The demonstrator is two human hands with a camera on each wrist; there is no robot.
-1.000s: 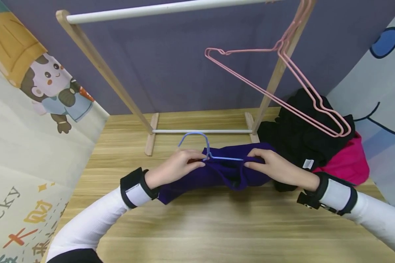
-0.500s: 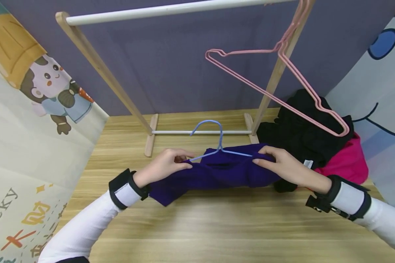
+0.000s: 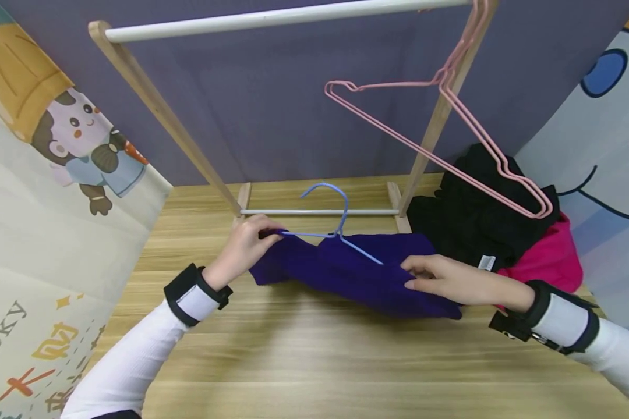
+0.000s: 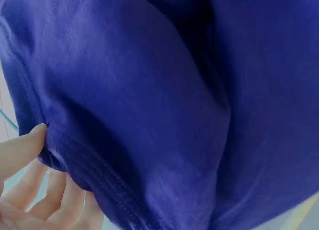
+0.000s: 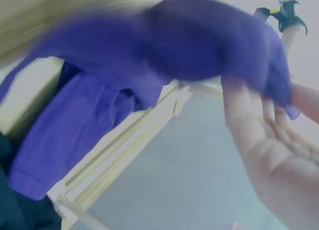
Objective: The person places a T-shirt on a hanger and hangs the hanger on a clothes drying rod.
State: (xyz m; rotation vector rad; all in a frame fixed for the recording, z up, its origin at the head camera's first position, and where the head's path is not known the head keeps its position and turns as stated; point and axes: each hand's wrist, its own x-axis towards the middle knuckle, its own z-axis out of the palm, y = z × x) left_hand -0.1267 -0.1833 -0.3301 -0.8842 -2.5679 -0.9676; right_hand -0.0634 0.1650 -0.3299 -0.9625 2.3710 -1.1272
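Note:
A purple shirt (image 3: 346, 273) hangs between both hands just over the wooden surface. The blue hanger (image 3: 340, 224) sits at its neckline, hook upward and tilted, its right arm sloping down to the cloth. My left hand (image 3: 246, 247) pinches the shirt at the hanger's left end; in the left wrist view the thumb lies on a stitched edge of the cloth. My right hand (image 3: 445, 279) holds the shirt's right side beyond the hanger's right end. In the right wrist view, blurred purple cloth (image 5: 199, 45) passes between thumb and fingers. The hanger's outer tips are hidden.
A rack with a white top bar (image 3: 272, 17) and wooden posts stands behind. Pink hangers (image 3: 393, 131) hang at its right side. Black clothing (image 3: 477, 215) and a bright pink garment (image 3: 550, 262) lie piled at the right.
My left hand has gone from beside the hanger's neck out to the left and upward. My right hand has shifted right and down. The shirt is spread wider, its right side lower.

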